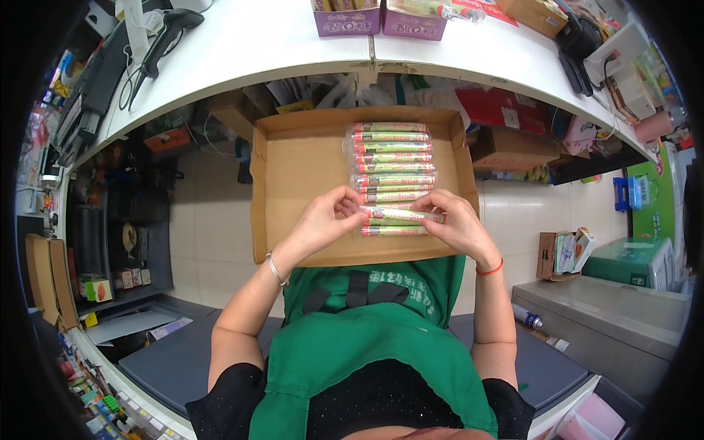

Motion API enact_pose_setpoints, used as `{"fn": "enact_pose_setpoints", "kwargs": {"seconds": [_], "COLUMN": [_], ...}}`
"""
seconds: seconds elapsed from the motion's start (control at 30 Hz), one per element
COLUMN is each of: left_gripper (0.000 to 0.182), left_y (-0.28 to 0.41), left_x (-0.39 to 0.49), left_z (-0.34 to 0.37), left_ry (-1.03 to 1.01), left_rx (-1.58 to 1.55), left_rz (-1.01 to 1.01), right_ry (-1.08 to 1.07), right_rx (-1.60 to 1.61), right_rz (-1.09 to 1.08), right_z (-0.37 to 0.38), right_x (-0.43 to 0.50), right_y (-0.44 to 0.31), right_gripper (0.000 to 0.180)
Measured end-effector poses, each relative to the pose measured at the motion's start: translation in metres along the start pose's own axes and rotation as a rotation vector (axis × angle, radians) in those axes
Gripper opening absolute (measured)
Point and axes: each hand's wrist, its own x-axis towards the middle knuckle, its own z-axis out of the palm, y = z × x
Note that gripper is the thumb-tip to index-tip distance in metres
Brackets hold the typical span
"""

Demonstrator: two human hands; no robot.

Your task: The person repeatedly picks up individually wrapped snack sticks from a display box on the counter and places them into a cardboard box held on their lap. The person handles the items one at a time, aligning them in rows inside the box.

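Note:
A shallow cardboard box (308, 159) lies before me, close to my green apron. Down its right half runs a column of wrapped snack sticks (391, 157), red and green with printed writing, some bundled in clear plastic. Near the column's lower end I hold one wrapped stick (393, 213) crosswise above the others, slightly tilted. My left hand (335, 217) pinches its left end between thumb and fingers. At the right end, the fingers of my right hand (451, 217) grip the same stick. The sticks directly beneath it are partly hidden.
Beyond the box stands a white counter (264, 44) with purple display boxes (346, 21) and a barcode scanner (165, 41). Cartons (511, 148) and bags fill the space under it. A grey metal cabinet (599, 313) is at my right, dark shelving (126, 220) at my left.

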Motion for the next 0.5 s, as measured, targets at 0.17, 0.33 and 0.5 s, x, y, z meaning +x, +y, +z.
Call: {"fn": "enact_pose_setpoints", "kwargs": {"seconds": [0.17, 0.33, 0.5], "left_gripper": [0.022, 0.021, 0.022], "left_y": [0.000, -0.001, -0.005], "left_x": [-0.009, -0.013, -0.014], "left_z": [0.004, 0.008, 0.011], "left_ry": [-0.096, -0.132, -0.186], "left_rx": [0.124, 0.364, 0.411], "left_rz": [-0.058, -0.043, -0.056], "right_ry": [-0.063, -0.104, -0.125], "right_rx": [-0.007, -0.043, -0.048], "right_rz": [0.043, 0.026, 0.069], "right_z": [0.006, 0.013, 0.018], "right_x": [-0.009, -0.016, -0.019], "right_y": [0.006, 0.015, 0.018], "right_gripper": [0.020, 0.019, 0.017]}}
